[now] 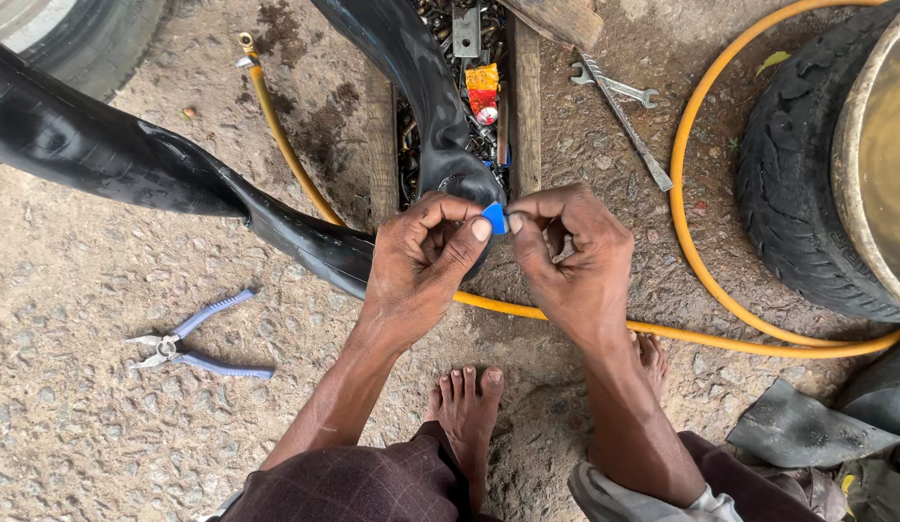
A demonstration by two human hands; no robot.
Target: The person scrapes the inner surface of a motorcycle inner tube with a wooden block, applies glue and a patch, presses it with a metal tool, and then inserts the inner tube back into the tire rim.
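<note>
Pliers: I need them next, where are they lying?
The pliers with pale purple handles lie on the gravel ground at the left of the head view, apart from the left hand and below the black inner tube.

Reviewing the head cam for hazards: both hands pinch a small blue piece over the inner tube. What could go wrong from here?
1. The small blue piece is pinched only at the fingertips of the left hand and right hand; it could slip onto the gritty ground.
2. The bare foot sits close to the yellow hose, a possible trip hazard.
3. The pliers lie loose nearby and could be stepped on.
</note>
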